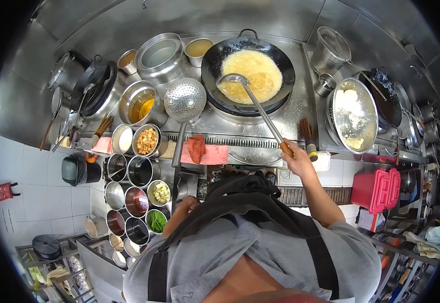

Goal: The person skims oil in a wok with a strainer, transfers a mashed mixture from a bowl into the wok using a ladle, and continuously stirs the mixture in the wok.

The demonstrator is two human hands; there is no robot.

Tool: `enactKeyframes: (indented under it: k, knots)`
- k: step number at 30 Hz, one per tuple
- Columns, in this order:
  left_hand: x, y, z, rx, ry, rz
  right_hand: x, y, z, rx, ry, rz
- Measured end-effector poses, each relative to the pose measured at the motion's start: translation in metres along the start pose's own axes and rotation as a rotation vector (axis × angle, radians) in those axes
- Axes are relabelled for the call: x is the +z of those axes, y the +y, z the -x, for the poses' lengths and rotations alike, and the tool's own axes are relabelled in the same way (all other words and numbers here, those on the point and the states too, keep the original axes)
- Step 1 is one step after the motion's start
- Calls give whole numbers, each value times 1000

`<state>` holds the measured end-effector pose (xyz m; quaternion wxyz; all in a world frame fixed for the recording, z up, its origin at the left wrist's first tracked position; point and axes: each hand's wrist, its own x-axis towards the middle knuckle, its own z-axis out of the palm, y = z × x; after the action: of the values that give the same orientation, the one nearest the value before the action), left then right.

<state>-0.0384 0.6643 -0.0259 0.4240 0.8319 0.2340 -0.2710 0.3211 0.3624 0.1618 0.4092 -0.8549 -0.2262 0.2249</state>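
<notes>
My right hand (296, 157) is closed around the wooden end of a long-handled ladle (260, 108). The ladle's bowl dips into bubbling yellow liquid (260, 70) in a black wok (212, 63) on the stove. Down by my left side, my left hand (185, 206) hangs near the counter's front edge, partly hidden by my arm and the apron; its fingers do not show well. A perforated skimmer (185, 98) lies left of the wok, its handle pointing toward me. Beside that handle are a red cloth (196, 148) and a pink cloth (217, 154).
Pots of amber liquid (143, 107), diced food (147, 140) and chopped greens (156, 220) stand to the left. On the right are a metal colander (354, 116) with pale food, a bamboo brush (307, 134) and a red bin (373, 189). A lidded pot (331, 48) stands at back right.
</notes>
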Motion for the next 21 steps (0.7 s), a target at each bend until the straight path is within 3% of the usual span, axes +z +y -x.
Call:
enactKeyframes:
  k: [9,13,15,21]
  knots:
    - [-8,5,-17,6,-49,-7,-36,0,70,11,115,129]
    - [-6,4,-23,-5,-60,6,-34,-8,63,85,90,136]
    - [-5,4,-23,-10,-64,15,-19,6,47,-72,161,273]
    - [-2,2,-18,-48,-58,66,3,17,-3,-114,178,283]
